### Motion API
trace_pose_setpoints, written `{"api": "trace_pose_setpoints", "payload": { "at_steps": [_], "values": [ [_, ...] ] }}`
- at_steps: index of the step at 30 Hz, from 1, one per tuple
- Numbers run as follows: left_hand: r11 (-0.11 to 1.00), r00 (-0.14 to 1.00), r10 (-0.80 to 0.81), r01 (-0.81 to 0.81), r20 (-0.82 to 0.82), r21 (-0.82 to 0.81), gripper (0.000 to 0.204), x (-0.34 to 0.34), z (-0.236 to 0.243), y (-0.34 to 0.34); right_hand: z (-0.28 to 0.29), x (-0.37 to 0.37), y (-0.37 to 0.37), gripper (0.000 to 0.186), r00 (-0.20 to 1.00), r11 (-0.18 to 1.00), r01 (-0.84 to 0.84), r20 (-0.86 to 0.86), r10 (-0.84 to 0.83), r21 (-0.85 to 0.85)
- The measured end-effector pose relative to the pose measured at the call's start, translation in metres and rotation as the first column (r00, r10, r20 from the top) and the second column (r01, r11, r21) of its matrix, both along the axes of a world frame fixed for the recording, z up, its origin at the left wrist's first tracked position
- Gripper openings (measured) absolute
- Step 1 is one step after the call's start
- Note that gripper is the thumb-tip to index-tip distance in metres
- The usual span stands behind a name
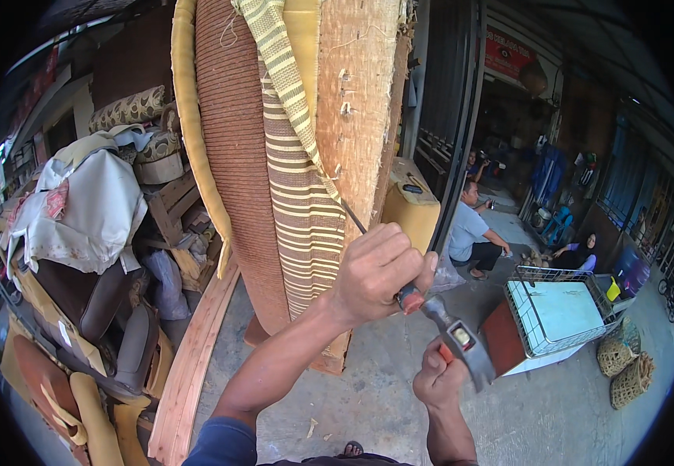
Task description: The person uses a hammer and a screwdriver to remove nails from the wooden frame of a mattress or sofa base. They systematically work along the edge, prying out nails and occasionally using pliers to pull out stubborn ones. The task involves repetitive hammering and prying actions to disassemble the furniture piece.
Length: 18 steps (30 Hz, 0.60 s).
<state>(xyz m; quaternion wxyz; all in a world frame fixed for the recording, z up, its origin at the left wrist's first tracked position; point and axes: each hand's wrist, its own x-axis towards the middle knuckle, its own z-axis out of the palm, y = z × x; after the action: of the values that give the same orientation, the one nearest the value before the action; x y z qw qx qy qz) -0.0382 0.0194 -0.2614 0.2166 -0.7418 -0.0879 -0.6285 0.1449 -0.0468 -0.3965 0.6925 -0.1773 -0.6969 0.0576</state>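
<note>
My left hand (380, 276) grips a screwdriver (410, 300) with a red-and-dark handle. Its shaft points up to the edge of striped fabric (306, 256) on an upholstered wooden frame (356, 85). Brown ribbed fabric (236, 171) and yellow foam (197, 116) run beside the stripes. The frame's pale wood bears several small torn marks. Below and to the right, my right hand (438, 373) holds a hammer (477, 361) by its handle, the head at the end of the screwdriver's handle; I cannot tell whether they touch.
Piled upholstered furniture under white sheeting (81, 210) fills the left, beside long planks (185, 373). A foam block (408, 217) is behind the frame. At right are several seated people (473, 233), a wire rack (558, 311) on a box, and woven baskets (624, 373).
</note>
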Motion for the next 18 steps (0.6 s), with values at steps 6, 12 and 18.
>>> {"api": "trace_pose_setpoints", "payload": {
  "at_steps": [6,12,18],
  "values": [
    [0.997,0.999,-0.039,0.039,-0.003,0.064,0.034,0.002,0.013,0.002,0.006,-0.009,-0.002,0.060,0.992,0.998,-0.022,-0.124,0.028,0.053],
    [0.999,0.992,0.032,-0.036,-0.122,-0.030,0.031,0.011,0.020,0.010,0.004,-0.006,0.000,0.051,0.970,0.962,-0.067,-0.243,0.001,-0.264],
    [0.637,0.648,0.460,-0.717,-0.608,-0.282,0.016,0.057,0.040,0.045,0.004,0.004,-0.014,0.048,0.882,0.947,-0.194,-0.469,0.055,-0.255]
  ]
}}
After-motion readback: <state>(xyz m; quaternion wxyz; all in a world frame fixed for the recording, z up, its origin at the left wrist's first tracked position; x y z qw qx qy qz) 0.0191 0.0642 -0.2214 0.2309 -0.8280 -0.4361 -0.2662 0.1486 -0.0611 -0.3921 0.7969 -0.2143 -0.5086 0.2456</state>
